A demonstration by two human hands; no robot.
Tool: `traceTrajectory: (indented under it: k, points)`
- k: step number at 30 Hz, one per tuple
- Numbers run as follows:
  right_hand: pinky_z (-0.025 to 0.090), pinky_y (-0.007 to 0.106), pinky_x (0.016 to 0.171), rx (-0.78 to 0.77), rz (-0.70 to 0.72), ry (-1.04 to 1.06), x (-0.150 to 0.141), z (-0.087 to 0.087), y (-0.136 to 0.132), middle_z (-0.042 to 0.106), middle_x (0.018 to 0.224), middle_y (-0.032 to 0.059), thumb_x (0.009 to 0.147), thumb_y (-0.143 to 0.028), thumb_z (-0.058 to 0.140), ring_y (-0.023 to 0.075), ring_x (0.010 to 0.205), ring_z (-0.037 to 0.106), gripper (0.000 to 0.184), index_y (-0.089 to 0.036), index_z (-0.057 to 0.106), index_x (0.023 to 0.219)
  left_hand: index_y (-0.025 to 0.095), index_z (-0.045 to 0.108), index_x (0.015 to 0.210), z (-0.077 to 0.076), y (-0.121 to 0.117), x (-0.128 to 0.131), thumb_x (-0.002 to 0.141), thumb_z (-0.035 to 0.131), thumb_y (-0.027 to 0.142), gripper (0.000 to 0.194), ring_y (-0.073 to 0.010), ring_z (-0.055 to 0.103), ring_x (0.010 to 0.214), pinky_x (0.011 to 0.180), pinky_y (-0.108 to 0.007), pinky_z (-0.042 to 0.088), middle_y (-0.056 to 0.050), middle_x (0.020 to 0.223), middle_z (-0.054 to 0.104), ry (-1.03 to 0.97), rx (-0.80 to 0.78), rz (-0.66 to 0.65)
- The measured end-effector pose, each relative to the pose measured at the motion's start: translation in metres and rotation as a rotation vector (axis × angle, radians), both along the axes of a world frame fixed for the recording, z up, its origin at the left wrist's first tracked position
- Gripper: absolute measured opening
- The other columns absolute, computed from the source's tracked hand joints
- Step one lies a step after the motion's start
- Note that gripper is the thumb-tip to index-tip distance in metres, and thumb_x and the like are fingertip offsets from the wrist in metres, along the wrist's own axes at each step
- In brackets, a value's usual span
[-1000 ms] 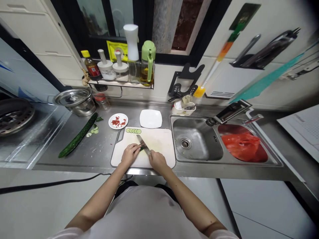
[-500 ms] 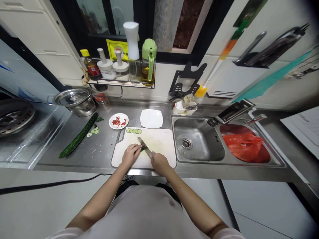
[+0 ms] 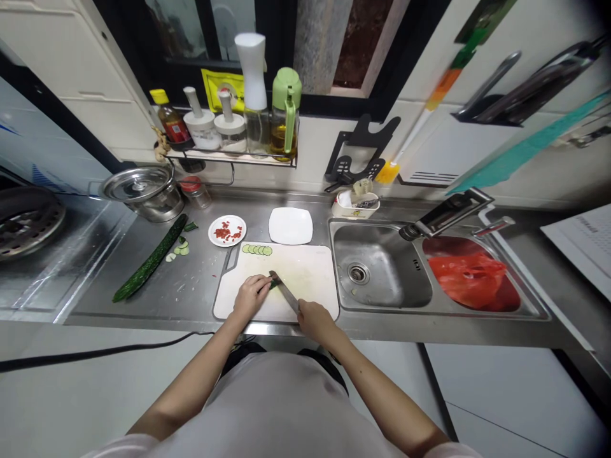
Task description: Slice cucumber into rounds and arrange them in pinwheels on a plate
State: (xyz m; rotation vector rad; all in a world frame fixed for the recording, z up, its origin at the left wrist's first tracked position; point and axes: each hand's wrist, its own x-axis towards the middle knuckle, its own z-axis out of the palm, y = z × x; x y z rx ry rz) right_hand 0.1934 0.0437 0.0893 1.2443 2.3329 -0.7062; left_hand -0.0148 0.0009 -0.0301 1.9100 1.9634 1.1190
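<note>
My left hand (image 3: 249, 295) presses a short green cucumber piece (image 3: 273, 284) onto the white cutting board (image 3: 310, 273); most of the piece is hidden under my fingers. My right hand (image 3: 312, 318) grips the handle of a knife (image 3: 282, 287), whose blade angles up and left to the cucumber piece, right beside my left fingertips. A row of cucumber slices (image 3: 256, 250) lies along the far edge of the board. A whole long cucumber (image 3: 150, 259) lies on the steel counter to the left, with a few slices (image 3: 179, 250) next to it.
Behind the board stand a small plate of chopped red bits (image 3: 227, 231) and an empty white plate (image 3: 290, 225). A lidded steel pot (image 3: 142, 191) sits at the back left. The sink (image 3: 382, 273) and a red basin (image 3: 465, 280) lie to the right. Bottles fill the rack (image 3: 229, 156).
My right hand has drawn the knife back toward me and slightly right along the board. My left hand stays on the cucumber piece. The view has shifted slightly.
</note>
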Motion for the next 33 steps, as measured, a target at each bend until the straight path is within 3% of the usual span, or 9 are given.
traceTrajectory:
  k: [19, 33]
  points:
    - [0.044, 0.031, 0.073, 0.013, 0.016, -0.009, -0.018, -0.007, 0.006, 0.067, 0.099, 0.0154, 0.090, -0.014, 0.036, 0.0232, 0.093, 0.064, 0.029, -0.014, 0.056, 0.110, 0.023, 0.070, 0.103, -0.001, 0.001, -0.002, 0.091, 0.052, 0.028, 0.022, -0.0175, 0.062, 0.093, 0.086, -0.034, 0.052, -0.005, 0.099, 0.069, -0.003, -0.020, -0.002]
    - [0.047, 0.030, 0.078, 0.069, 0.024, 0.070, -0.046, -0.025, 0.019, 0.068, 0.100, 0.0143, 0.088, -0.011, 0.036, 0.0213, 0.096, 0.064, 0.030, -0.012, 0.057, 0.109, 0.024, 0.069, 0.106, 0.001, 0.000, -0.002, 0.091, 0.051, 0.028, 0.023, -0.0178, 0.062, 0.094, 0.086, -0.033, 0.052, -0.005, 0.099, 0.069, -0.004, -0.034, -0.010]
